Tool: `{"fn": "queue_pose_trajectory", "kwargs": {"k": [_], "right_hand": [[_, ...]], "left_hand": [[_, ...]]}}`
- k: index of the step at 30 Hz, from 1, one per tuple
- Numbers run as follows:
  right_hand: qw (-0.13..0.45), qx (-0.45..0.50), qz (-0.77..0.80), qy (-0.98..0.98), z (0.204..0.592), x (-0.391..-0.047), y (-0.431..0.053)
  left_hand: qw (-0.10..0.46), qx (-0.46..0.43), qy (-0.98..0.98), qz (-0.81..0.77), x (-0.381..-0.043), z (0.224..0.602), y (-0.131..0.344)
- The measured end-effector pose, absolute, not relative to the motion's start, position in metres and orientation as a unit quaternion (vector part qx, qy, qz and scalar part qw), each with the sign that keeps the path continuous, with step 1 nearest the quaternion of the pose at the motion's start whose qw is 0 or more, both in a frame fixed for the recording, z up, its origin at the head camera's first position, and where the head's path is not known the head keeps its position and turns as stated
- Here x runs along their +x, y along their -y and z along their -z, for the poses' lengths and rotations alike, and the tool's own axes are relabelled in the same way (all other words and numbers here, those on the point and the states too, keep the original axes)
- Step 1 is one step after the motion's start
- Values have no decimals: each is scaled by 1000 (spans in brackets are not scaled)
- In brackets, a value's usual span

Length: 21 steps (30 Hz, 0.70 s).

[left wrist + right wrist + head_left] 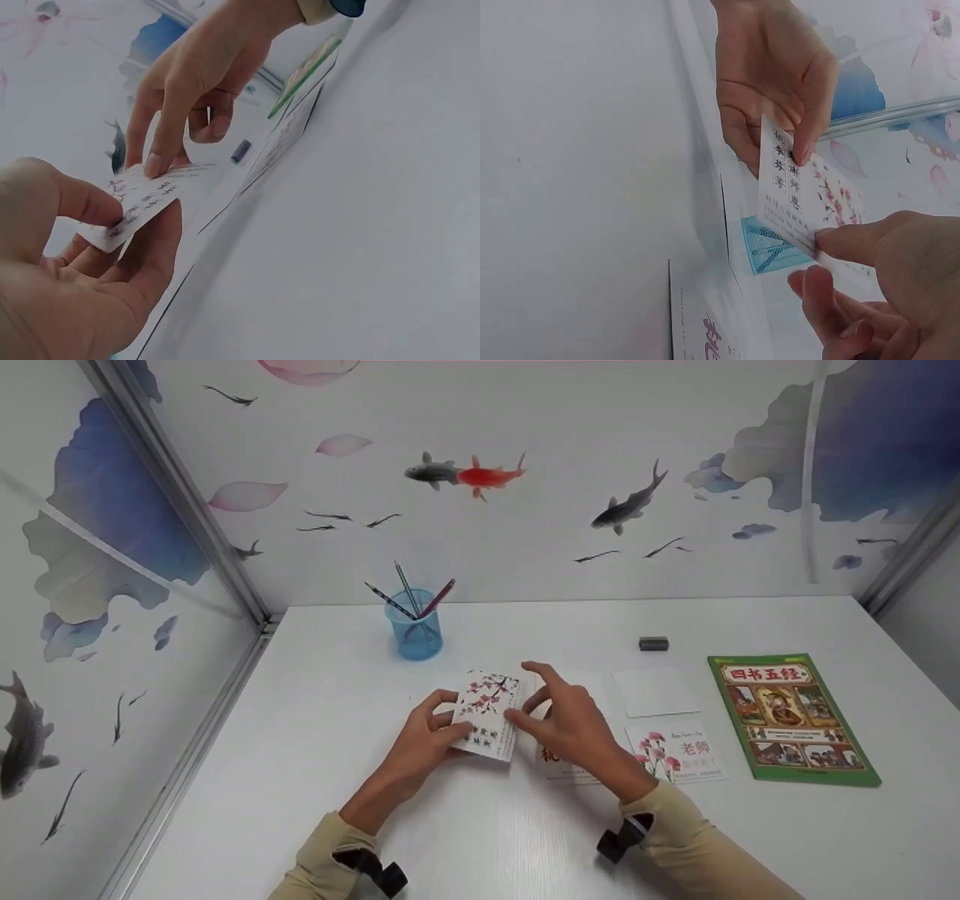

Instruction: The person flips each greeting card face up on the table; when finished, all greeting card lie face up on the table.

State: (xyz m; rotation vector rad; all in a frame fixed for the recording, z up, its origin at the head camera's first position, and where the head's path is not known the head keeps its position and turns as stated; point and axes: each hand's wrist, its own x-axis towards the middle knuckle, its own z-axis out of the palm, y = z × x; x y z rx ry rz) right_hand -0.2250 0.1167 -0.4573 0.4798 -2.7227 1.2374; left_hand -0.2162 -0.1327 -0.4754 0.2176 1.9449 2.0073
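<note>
A white greeting card (487, 712) with pink blossom branches and dark characters is held above the table, tilted. My left hand (431, 739) grips its left side, thumb on the printed face and fingers beneath, as the left wrist view also shows. The thumb of my right hand (574, 724) touches the card's right edge. Its index finger extends beyond the card's upper right corner, apart from it. In the right wrist view, the other right fingers are bent below the card. Partly hidden under my right hand lies another card (570, 772) with red characters.
To the right lie a card with pink flowers (679, 754), a plain white card (656, 694) and a green-bordered book (795, 720). Behind them is a small dark block (653, 644). A blue mesh cup (416, 630) with several pencils stands at the back left.
</note>
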Motion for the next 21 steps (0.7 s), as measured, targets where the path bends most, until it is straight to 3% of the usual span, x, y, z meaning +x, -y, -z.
{"fn": "queue_pose_trajectory", "kwargs": {"k": [6, 12, 21], "right_hand": [[64, 235, -392, 887, 460, -222, -115], [-3, 322, -337, 885, 465, -216, -112], [-69, 327, -236, 912, 469, -213, -108]], "left_hand": [[109, 111, -795, -586, -216, 476, 137], [88, 172, -854, -483, -214, 478, 142], [28, 193, -911, -363, -213, 482, 144]]}}
